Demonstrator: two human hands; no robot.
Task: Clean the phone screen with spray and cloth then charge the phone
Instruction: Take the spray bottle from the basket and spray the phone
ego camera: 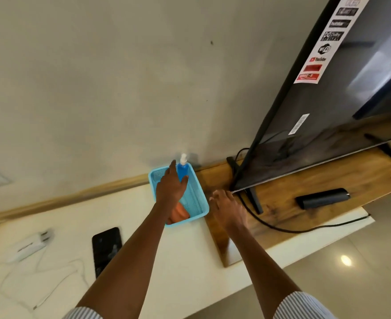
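- the left hand (170,187) is stretched over the blue basket (196,203), fingers spread wide around the spray bottle (182,170) but not seen closed on it; nothing is held.
- the right hand (227,207) is kept just beside the basket over the wooden board (282,203), fingers loosely open, empty.
- the bottle is stood upright at the far end of the basket, close to the wall; an orange cloth (179,212) is lain at the near end, partly hidden by the left arm.
- the phone (107,247) is laid flat, screen up, on the white desk (178,249), well apart from the basket to the left; the charger (32,245) and its white cable (58,279) are left further to the left.
- the step in hand is judged to be the taking of the spray; cleaning and charging are not yet begun.
- the bottle is tall and narrow, so it could be tipped against the wall or over the rim if it is struck by the fingertips before a grip is made.
- the light basket could be dragged or lifted with the bottle, since it is not steadied by the right hand.
- the cloth could be pulled out by the forearm as it is drawn back.
- the black cable (282,229) near the right hand could be snagged.
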